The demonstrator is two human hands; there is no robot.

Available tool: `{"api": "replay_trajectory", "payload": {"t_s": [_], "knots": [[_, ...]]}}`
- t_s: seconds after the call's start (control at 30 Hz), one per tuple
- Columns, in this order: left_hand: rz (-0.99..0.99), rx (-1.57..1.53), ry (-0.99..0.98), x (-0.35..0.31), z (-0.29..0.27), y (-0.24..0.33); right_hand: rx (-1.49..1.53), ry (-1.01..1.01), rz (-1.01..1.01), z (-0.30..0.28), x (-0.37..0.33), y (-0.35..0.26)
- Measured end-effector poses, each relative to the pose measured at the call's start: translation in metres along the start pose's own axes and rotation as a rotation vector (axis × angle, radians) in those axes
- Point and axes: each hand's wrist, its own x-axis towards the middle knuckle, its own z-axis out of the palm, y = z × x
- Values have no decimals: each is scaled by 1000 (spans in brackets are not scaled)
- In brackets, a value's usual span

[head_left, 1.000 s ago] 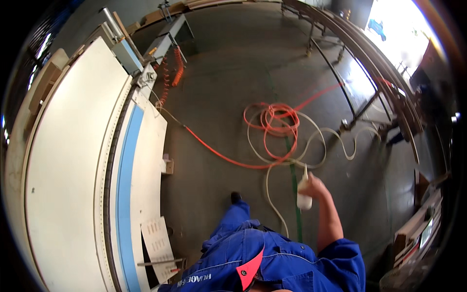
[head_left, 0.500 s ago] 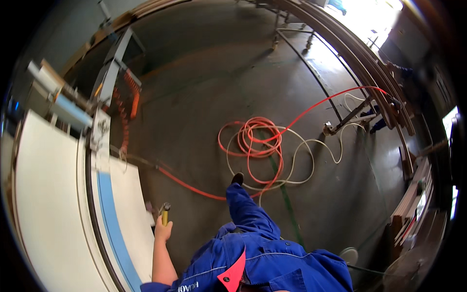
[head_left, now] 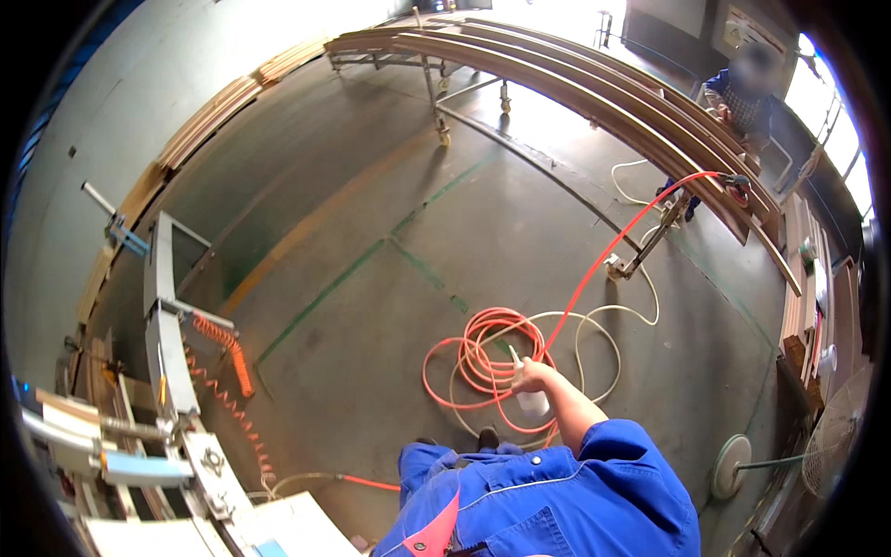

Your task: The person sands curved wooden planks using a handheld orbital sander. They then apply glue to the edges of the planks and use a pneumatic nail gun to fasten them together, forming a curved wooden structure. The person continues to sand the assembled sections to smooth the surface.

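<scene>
Right hand (head_left: 535, 375): its fingers wrap the upper part of the white bottle (head_left: 533, 404), clamped on it with no gap visible; how hard they press cannot be told.
White bottle: held out in front of the body, leaning, its thin nozzle (head_left: 515, 355) pointing up and away from the person; whether that is capped is too small to tell.
Slip risk: a loosened grip or a knock could drop the bottle, and a hard squeeze could force liquid out if the nozzle is open.
Left hand: out of view, so its fingers cannot be judged.
Dark shoe (head_left: 487, 439): beside the looped red hose (head_left: 594, 267) and pale hose (head_left: 618, 360) on the floor.
Trip risk: a foot catching a loose loop could unbalance the person or tug the red hose.
Wheeled rack (head_left: 529, 152): farther out, carrying long brown boards (head_left: 575, 85); the red hose runs up to them, near a co-worker (head_left: 742, 116).
</scene>
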Motion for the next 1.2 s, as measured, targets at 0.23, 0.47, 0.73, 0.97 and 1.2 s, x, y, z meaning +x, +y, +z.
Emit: {"api": "replay_trajectory", "payload": {"t_s": [0.23, 0.47, 0.73, 0.97, 1.2], "knots": [[-37, 98, -41, 83, -100, 118, 36, -14, 58, -79, 78, -88], [-71, 362, -131, 150, -239, 245, 753, -159, 569, 24, 75, -23], [208, 914, 288, 296, -335, 510, 1214, -24, 615, 68, 76, -75], [712, -14, -44, 251, -195, 837, 1458, 105, 466, 51, 196, -51], [846, -94, -432, 173, 55, 1038, 905, 502, 624, -245, 197, 9]]}}
